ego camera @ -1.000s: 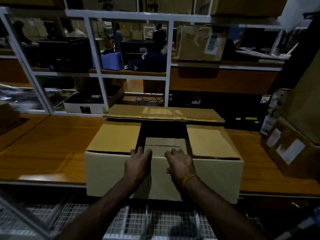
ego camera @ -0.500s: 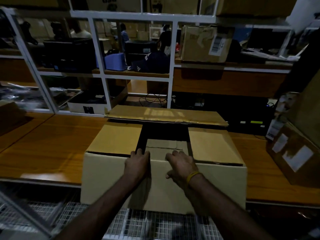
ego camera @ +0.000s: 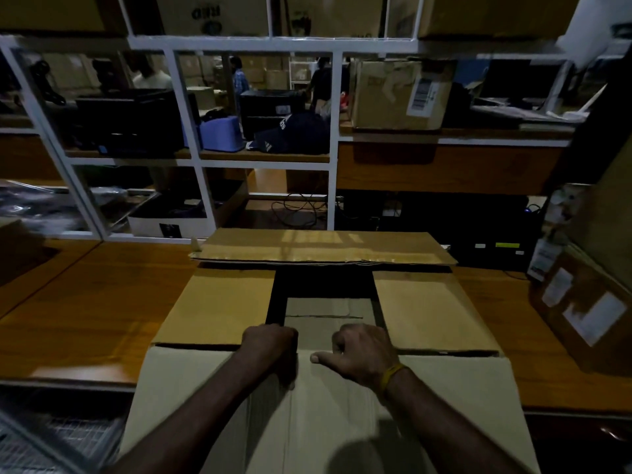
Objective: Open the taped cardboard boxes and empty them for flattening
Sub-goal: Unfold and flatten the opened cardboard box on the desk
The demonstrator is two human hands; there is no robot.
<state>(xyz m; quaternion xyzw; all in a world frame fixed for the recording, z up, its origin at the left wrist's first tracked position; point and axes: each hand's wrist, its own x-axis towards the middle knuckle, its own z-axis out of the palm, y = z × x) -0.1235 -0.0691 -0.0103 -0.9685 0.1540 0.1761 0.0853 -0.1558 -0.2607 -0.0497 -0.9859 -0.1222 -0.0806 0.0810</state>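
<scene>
A: Head view. Box (ego camera: 219,304) sitting lower centre of the frame on the bench (ego camera: 85,302), top open. Far flap (ego camera: 321,246) lying back; two side flaps (ego camera: 431,313) folded in flat, with a dark gap between them.

B: Hands?

A: Both gripping the near rim. Left hand (ego camera: 270,347) curling over the edge, fingers going inside, out of sight. Right hand (ego camera: 366,350) doing likewise, with its thumb (ego camera: 319,358) lying flat on the outer wall, pointing frame-left.

B: Contents?

A: Only a pale cardboard panel (ego camera: 325,313) showing in the gap, just beyond the knuckles. Cannot tell what lies under it.

B: Advice for this step?

A: My judgement: keep pulling evenly with both hands so the box is not twisting, then be lifting the side flaps before reaching in.
</scene>
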